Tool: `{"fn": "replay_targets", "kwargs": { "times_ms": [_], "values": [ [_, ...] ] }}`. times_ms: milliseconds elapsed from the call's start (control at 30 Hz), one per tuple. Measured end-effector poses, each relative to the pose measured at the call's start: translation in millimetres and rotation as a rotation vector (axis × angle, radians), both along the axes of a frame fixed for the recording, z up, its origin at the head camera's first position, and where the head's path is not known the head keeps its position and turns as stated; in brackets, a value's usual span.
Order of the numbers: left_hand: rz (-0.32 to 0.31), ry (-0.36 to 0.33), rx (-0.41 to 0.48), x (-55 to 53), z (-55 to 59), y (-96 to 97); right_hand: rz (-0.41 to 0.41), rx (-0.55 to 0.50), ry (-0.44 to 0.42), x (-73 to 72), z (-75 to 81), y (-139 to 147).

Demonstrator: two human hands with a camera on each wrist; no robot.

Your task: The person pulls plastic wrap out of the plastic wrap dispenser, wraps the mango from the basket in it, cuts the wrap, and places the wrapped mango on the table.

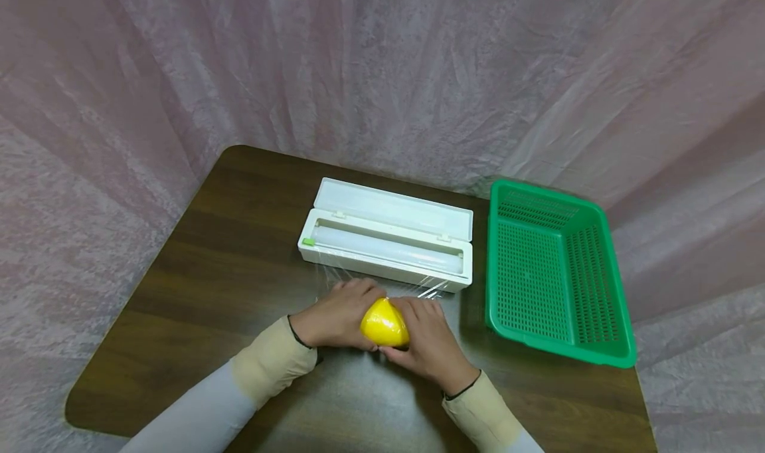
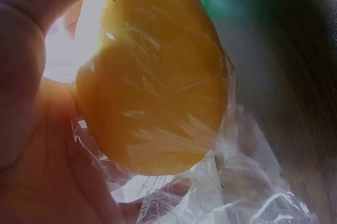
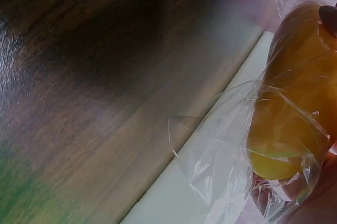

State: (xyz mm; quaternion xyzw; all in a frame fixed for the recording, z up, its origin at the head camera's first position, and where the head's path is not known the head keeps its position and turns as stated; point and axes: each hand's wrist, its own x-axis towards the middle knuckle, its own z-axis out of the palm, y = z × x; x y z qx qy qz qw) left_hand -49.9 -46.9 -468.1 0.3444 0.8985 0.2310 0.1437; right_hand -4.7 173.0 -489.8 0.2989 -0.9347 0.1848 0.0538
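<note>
Between both hands, near the middle of the table, is a smooth yellow fruit (image 1: 384,323) with a rounded, tapering shape. My left hand (image 1: 339,315) grips its left side and my right hand (image 1: 425,339) grips its right side. Clear cling film (image 2: 253,176) lies wrinkled over the fruit in both wrist views. From the hands, stretched film (image 1: 431,287) runs back to a white dispenser box (image 1: 382,264) just beyond them. Inside the box, whose lid (image 1: 391,206) is raised, lies the film roll (image 1: 388,248). Fingers hide much of the fruit's sides.
A green perforated basket (image 1: 493,267) stands to the right of the dispenser. At the left end of the box's front edge sits a small green slider (image 1: 308,242). The brown wooden table (image 1: 179,313) has a pink curtain (image 1: 382,74) behind it.
</note>
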Motion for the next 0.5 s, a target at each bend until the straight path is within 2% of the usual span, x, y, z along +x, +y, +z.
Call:
{"fn": "replay_targets", "kwargs": {
  "times_ms": [400, 500],
  "values": [
    [0.006, 0.033, -0.003, 4.7, -1.9, -4.3, -0.024, 0.005, -0.079, -7.4, -3.2, 2],
    [0.020, 0.066, 0.011, 7.4, -3.2, -5.7, -0.015, -0.012, -0.098, -11.9, -2.9, 4]
  ]
}}
